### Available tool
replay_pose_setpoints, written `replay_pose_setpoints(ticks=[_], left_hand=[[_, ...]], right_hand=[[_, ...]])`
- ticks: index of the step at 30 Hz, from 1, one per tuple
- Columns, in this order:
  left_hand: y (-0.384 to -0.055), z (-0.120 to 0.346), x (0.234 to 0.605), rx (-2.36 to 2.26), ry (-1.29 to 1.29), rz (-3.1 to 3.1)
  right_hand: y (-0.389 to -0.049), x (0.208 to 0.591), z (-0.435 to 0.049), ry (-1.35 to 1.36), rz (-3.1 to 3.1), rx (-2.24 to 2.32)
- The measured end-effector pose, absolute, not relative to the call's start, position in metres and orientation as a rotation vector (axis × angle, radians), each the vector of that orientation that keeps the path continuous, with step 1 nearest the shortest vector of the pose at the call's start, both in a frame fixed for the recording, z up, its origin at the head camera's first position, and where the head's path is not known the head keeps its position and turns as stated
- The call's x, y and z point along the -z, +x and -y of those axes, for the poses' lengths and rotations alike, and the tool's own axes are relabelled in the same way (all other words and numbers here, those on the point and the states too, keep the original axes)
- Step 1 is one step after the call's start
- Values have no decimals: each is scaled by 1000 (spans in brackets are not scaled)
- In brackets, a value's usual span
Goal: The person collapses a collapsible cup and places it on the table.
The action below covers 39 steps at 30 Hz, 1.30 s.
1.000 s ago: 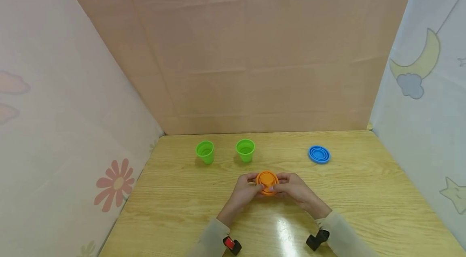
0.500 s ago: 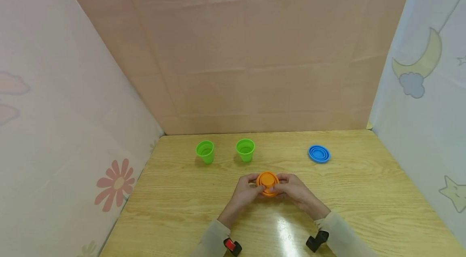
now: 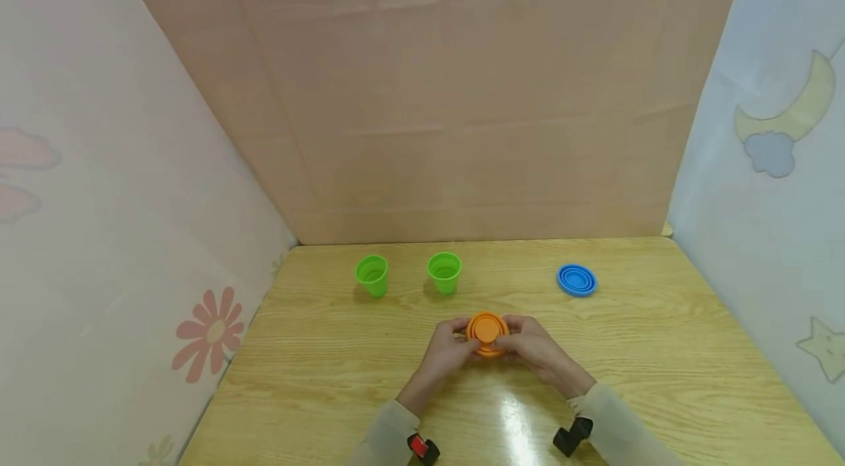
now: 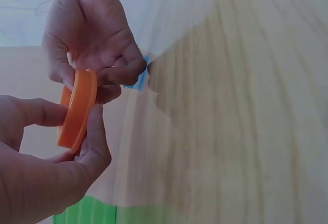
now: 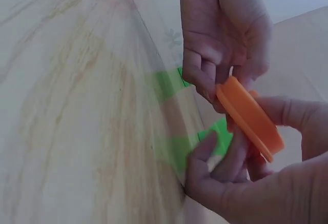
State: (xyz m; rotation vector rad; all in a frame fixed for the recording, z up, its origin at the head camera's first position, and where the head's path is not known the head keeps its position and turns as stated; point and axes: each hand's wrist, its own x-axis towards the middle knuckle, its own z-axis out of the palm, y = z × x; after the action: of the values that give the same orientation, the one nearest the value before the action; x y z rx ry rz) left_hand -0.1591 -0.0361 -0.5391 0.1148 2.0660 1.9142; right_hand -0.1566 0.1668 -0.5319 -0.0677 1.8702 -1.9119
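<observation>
An orange collapsible cup (image 3: pixel 487 330), folded flat into a ringed disc, is held above the table between both hands. My left hand (image 3: pixel 448 351) pinches its left edge, thumb on the face towards me and fingers behind. My right hand (image 3: pixel 538 350) grips the right edge the same way. In the left wrist view the orange cup (image 4: pixel 79 110) shows edge-on as a thin disc. The right wrist view has the cup (image 5: pixel 249 116) tilted between the two sets of fingers. Some fingertips are hidden behind it.
Two green cups, one at the left (image 3: pixel 372 276) and one nearer the middle (image 3: pixel 445 273), stand expanded and upright towards the back of the wooden table (image 3: pixel 317 378). A blue collapsed cup (image 3: pixel 577 280) lies flat at the back right. A brown backdrop (image 3: pixel 449 84) rises behind.
Both hands stay on the orange cup and shift very slightly. The thumbs have slid a little lower on its face, so more of the centre shows. The other cups stay put.
</observation>
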Motion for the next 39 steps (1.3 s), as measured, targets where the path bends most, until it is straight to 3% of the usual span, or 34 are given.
replay_pose_setpoints(ticks=[39], left_hand=[[-166,55,540,-1881,141,-1869]], right_hand=[[-160,537,-181,-150,-1790,1903]])
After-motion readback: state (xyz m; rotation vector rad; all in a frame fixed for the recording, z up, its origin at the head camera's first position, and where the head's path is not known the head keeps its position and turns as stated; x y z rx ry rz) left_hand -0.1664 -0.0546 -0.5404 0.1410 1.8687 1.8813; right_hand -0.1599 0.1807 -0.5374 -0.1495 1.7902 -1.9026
